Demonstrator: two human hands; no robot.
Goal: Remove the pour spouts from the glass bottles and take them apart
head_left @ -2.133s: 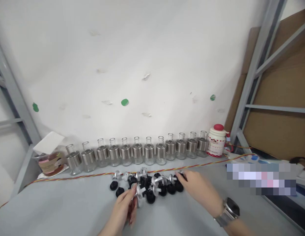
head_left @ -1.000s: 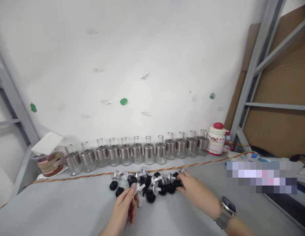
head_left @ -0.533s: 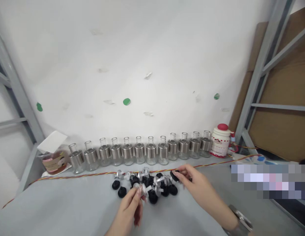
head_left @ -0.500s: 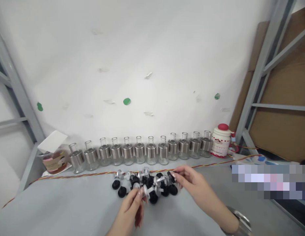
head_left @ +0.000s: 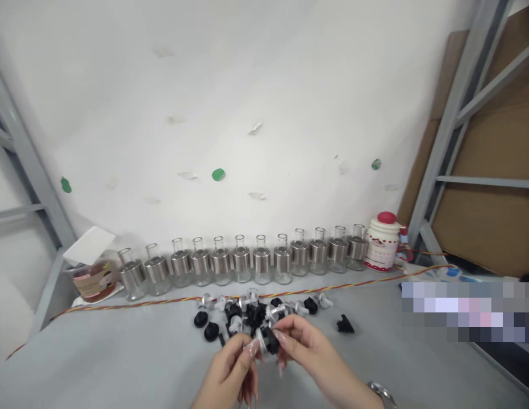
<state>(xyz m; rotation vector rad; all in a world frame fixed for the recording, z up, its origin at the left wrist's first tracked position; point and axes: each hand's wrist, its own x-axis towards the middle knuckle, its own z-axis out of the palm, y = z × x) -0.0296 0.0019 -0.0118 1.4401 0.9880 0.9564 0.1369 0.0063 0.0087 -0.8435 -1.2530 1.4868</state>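
Near the front of the pile, my left hand (head_left: 232, 366) pinches a clear plastic stopper (head_left: 261, 341) between thumb and fingers. My right hand (head_left: 304, 343) grips a black cap (head_left: 270, 339), which meets the clear stopper end to end. Whether the two are joined I cannot tell. Just behind both hands lies a loose pile of black caps (head_left: 211, 331) and clear stoppers (head_left: 252, 295). A jagged black piece (head_left: 345, 324) rests on the table to the right of the pile.
Along the wall stands a row of glass bottles (head_left: 261, 260) with metal sleeves. A tub with a brown label (head_left: 96, 279) is at the left end, a red-lidded jar (head_left: 382, 244) at the right. A twisted red-yellow wire (head_left: 162, 302) crosses the grey table (head_left: 132, 352).
My right hand has come left and toward me with a black cap, up against the clear stopper in my left hand. Some pieces right of the pile have shifted or come into view.
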